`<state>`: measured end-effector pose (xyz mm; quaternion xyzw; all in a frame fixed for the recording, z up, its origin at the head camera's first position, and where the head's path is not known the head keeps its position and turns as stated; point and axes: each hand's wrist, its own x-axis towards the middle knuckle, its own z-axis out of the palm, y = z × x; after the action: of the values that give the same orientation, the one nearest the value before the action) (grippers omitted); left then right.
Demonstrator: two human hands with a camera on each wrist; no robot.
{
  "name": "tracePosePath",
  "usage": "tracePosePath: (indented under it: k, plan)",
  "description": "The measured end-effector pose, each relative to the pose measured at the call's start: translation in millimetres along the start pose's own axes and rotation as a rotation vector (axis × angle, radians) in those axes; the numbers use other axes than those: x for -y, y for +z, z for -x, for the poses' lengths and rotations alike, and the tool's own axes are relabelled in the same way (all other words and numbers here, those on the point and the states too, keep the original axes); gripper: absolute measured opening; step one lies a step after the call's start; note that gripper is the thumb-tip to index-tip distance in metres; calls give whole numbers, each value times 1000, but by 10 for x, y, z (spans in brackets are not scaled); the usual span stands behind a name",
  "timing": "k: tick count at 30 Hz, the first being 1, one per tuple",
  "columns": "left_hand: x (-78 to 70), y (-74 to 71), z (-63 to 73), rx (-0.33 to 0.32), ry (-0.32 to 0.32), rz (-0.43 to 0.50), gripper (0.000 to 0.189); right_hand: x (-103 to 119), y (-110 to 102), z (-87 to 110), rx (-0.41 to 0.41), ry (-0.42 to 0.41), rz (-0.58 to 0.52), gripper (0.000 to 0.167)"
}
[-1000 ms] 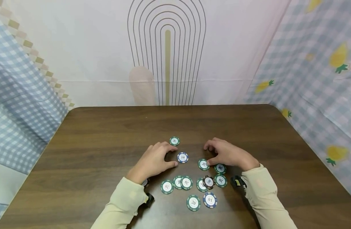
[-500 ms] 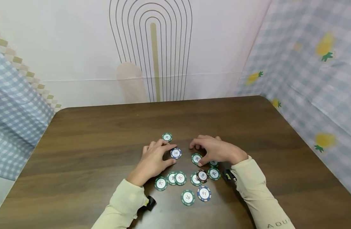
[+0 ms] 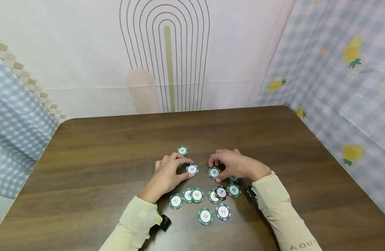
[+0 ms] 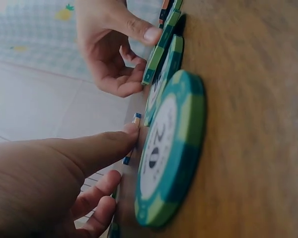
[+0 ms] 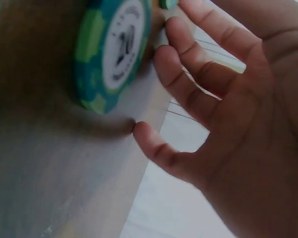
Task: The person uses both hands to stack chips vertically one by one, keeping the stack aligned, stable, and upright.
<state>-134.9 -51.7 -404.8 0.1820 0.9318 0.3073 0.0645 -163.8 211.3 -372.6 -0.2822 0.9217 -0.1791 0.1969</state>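
My left hand (image 3: 166, 176) pinches a blue poker chip (image 3: 192, 169) marked 10, thumb at its near edge and index finger at its far edge. That blue chip shows edge-on past the left thumb in the left wrist view. To its right, my right hand (image 3: 237, 165) holds a green poker chip (image 3: 213, 172) between thumb and fingertips. Just beyond the left fingers lies another green chip (image 3: 182, 150). Partly hidden under the right hand is one more green chip (image 3: 233, 179). In the right wrist view, a green chip (image 5: 114, 49) looms close beside the curled fingers.
Nearer the body, several chips lie flat on the brown wooden table (image 3: 110, 150): overlapping green chips (image 3: 197, 195), a black chip (image 3: 221, 192) over a green one, a green 20 chip (image 3: 205, 216) and a blue chip (image 3: 223, 212). A patterned cloth (image 3: 242, 52) hangs behind the table.
Both hands have closed in on their chips, the left thumb and index finger drawing onto the blue chip's edges. The head view has shifted, so the table sits slightly further left and tilted.
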Motion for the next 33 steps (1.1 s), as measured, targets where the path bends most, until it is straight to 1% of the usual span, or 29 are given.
tracePosePath:
  k: [3, 6, 9, 13, 17, 22, 25, 29, 31, 33]
  plan:
    - [28, 5, -1, 6, -9, 26, 36, 55, 10, -26, 0, 36, 29, 33]
    - [67, 19, -7, 6, -17, 41, 36, 107, 12, -47, 9, 83, 64, 32]
    - [89, 35, -1, 3, -10, 57, 35, 133, 16, -52, 14, 120, 97, 32]
    - [105, 46, -1, -3, 12, 67, 36, 134, 31, -40, -11, 119, 130, 31]
    - [127, 38, -2, -3, 33, 54, 36, 123, 41, -19, -49, 111, 112, 31]
    - [165, 38, 4, 1, 50, 40, 35, 116, 62, -12, -85, 134, 65, 32]
    - [184, 36, 7, 7, 54, 37, 35, 118, 85, -28, -117, 110, 59, 34]
    - [197, 16, -1, 15, 69, 40, 37, 129, 108, -62, -149, 54, 40, 37]
    - [204, 4, -2, 18, 79, 49, 38, 137, 117, -80, -157, 34, 26, 38]
    - [213, -4, 6, 23, 84, 57, 38, 149, 131, -91, -153, 27, 3, 36]
